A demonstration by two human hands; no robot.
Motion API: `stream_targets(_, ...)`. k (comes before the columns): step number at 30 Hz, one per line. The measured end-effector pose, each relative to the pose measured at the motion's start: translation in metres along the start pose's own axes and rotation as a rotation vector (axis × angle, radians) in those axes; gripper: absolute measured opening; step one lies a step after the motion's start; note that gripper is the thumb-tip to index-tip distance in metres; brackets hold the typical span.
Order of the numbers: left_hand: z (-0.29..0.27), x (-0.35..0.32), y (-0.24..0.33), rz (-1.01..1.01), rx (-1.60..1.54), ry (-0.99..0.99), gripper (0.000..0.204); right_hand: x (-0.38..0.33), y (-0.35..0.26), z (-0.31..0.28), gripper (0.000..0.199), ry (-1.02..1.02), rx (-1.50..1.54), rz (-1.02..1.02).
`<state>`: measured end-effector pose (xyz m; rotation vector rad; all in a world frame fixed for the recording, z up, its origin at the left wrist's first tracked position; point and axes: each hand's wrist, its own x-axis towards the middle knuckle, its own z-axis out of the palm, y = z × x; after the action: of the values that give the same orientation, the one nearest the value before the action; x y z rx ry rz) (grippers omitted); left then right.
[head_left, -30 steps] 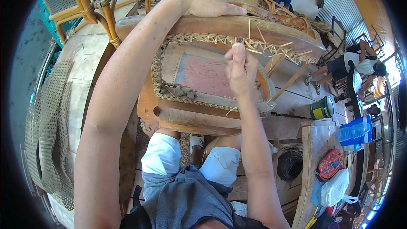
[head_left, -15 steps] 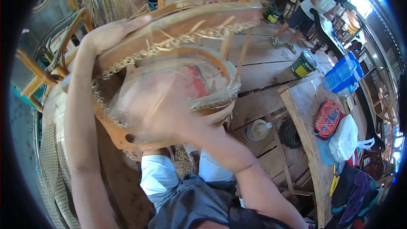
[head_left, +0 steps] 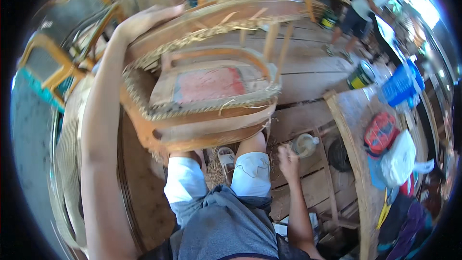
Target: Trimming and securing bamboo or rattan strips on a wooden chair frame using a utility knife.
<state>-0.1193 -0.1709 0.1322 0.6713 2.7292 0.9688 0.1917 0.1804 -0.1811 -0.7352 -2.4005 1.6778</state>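
A wooden rattan chair frame (head_left: 211, 96) with a frayed woven edge and a faded red panel lies tipped over my knees. My left hand (head_left: 144, 19) grips its far upper-left rail, arm stretched out. My right hand (head_left: 288, 156) hangs low beside my right knee, above the plank floor, fingers loosely curled with nothing seen in them. It is close to a small whitish plastic jar (head_left: 304, 144) on the floor.
A rough wooden bench (head_left: 353, 115) at right carries a red pouch (head_left: 381, 132), a white bag (head_left: 399, 159) and a blue box (head_left: 399, 86). A paint tin (head_left: 360, 76) stands on the floor. Another person (head_left: 358, 9) stands at the back right. More chair frames (head_left: 53, 58) are stacked left.
My right hand left the woven seat edge and dropped down to the right, near the jar on the floor. My view swung toward the right; the left hand kept hold of the frame.
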Motion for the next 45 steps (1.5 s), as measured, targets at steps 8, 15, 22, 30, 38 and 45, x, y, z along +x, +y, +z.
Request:
stream_targets(8,0.012,0.031,-0.026,-0.043,0.090,0.079,0.100,-0.034,0.051,-0.041,0.042,-0.093,-0.259,0.288)
stream_targets(15,0.019,0.021,-0.040,0.062,0.194,-0.044,0.076,0.021,-0.235,0.108,0.042,-0.536,0.311,-0.252)
stream_targets(22,0.000,0.043,-0.047,0.221,0.209,-0.229,0.077,0.052,-0.287,0.159,0.043,-0.455,0.265,-0.345)
stream_targets(30,0.003,0.049,-0.047,0.286,0.273,-0.181,0.073,0.054,-0.299,0.153,0.040,-0.562,0.531,-0.167)
stream_targets(38,0.008,0.049,-0.052,0.244,0.233,-0.201,0.080,0.087,-0.275,0.181,0.031,-0.285,0.186,-0.501)
stream_targets(45,0.005,0.045,-0.049,0.212,0.238,-0.197,0.078,0.140,-0.246,0.196,0.032,0.143,-0.094,-1.184)
